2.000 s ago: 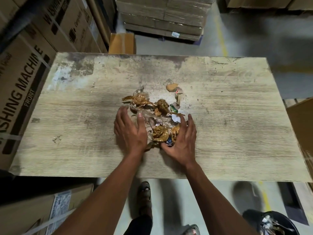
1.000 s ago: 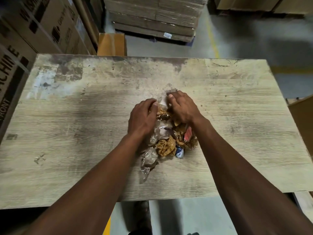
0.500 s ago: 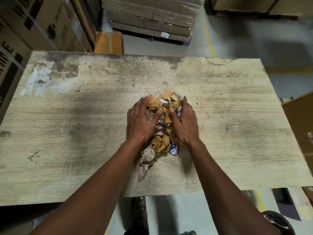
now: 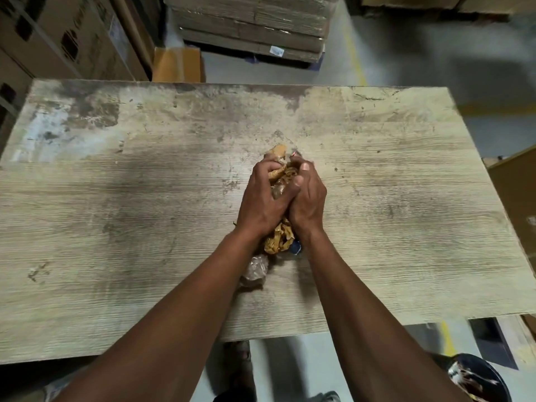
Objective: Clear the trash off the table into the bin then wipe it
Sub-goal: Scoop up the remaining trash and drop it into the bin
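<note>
Setting: warehouse floor, with tall brown cardboard cartons stacked at the far left and a pallet of flattened brown cardboard beyond the far edge of the table.
Surface: worn, pale wood-grain rectangular table top, stained dark and scuffed toward its far left corner.
Trash: crumpled wad of tan paper and clear plastic wrappers, bunched near the middle of the table and pressed between the two hands; tan paper shows above the fingers and below the heels of the palms.
Loose piece: crinkled clear plastic wrapper lies on the table just beside the left forearm, nearer the person than the wad and outside the grip.
Blue scrap: small blue bit peeks out at the near end of the wad, by the right wrist.
Left hand: left hand is curled around the left side of the wad, fingers clenched on it, thumb crossing toward the other hand.
Right hand: right hand is cupped over the right side, fingers bent down onto the trash, touching the left hand.
Bin: dark round bin stands on the floor at the near right, below the table edge, with scraps already inside.
Floor: grey concrete with a yellow painted line.
</note>
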